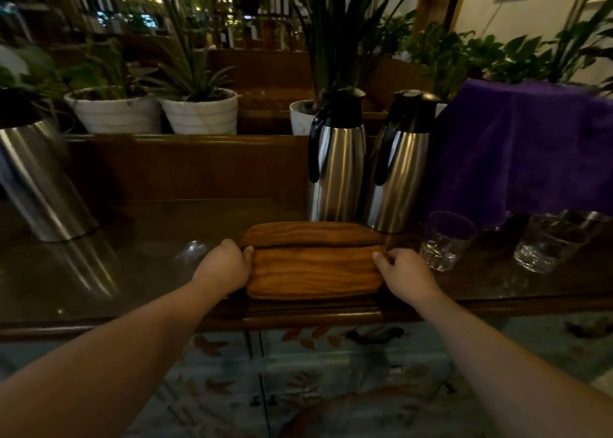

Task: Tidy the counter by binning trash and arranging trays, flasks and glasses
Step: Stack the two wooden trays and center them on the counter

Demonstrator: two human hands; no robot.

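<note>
Two wooden trays lie side by side on the dark counter [139, 271]. The near tray [313, 273] is held at both short ends: my left hand [225, 266] grips its left end and my right hand [403, 273] grips its right end. The far tray [308, 233] lies just behind it, touching or almost touching. Two steel flasks with black lids stand right behind the trays, one [336, 162] left and one [398, 168] right. Two empty glasses [446, 240] [547, 241] stand to the right of the trays.
A third steel flask [36, 178] stands at the counter's far left. A purple cloth [524, 152] covers something at the back right. White plant pots [116, 112] line a raised ledge behind the counter. The counter's front edge runs just below the near tray.
</note>
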